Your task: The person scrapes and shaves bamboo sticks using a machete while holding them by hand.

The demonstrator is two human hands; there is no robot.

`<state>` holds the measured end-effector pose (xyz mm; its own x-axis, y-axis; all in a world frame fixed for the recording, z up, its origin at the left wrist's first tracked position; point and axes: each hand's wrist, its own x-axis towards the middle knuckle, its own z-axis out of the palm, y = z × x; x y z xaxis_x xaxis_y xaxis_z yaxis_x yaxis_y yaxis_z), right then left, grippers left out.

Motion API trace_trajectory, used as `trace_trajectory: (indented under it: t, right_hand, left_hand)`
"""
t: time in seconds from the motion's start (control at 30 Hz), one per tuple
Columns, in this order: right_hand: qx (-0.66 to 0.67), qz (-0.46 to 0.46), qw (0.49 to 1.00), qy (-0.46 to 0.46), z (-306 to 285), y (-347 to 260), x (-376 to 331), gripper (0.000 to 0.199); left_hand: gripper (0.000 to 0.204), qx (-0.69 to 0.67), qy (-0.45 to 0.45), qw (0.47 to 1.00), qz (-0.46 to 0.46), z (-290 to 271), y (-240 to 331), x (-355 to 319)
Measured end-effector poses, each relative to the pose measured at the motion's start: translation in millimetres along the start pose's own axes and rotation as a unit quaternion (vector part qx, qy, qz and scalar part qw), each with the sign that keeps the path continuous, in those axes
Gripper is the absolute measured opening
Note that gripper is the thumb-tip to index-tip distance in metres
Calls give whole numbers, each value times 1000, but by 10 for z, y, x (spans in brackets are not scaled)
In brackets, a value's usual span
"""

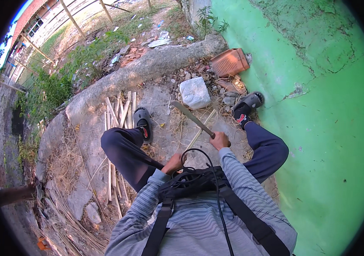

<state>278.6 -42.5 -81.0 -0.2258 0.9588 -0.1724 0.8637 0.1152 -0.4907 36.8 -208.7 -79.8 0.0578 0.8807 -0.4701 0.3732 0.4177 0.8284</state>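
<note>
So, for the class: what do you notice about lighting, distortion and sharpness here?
Head view: the pale dirt yard at upper left is sunlit and brightest, while the rough grey ground lies mostly in soft shade; head view: black surrounds the round, fisheye-distorted image; head view: the long, dull-metal knife blade looks fairly crisp, without obvious motion blur.

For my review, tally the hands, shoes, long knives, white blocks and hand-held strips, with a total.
Hands: 2 (left hand, right hand)
Shoes: 2 (left shoe, right shoe)
Long knife: 1
White block: 1
Pale strip: 1
Total: 7
</note>
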Motion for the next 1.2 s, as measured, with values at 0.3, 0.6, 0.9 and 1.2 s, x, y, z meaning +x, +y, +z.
trace_trajectory:
  t: [0.3, 0.6, 0.9, 1.2]
  right_hand:
    - [33, -77, 996, -14, -1, -159, -62, 18]
    - [-9, -105, 994, -5, -5, -476, 87, 20]
    - [4, -84, 996, 9, -138, -496, 236, 20]
    - [4, -45, 997, 62, -109, -231, 292, 17]
  left_hand:
    - [52, -93, -17, 993, -69, -113, 98, -5]
    - [51, -77, 37, 993, -87, -378, 310, -47]
    - [46, -165, 44, 979, -108, -452, 673, -161]
    - [44, -165, 11, 982, -96, -422, 599, -361]
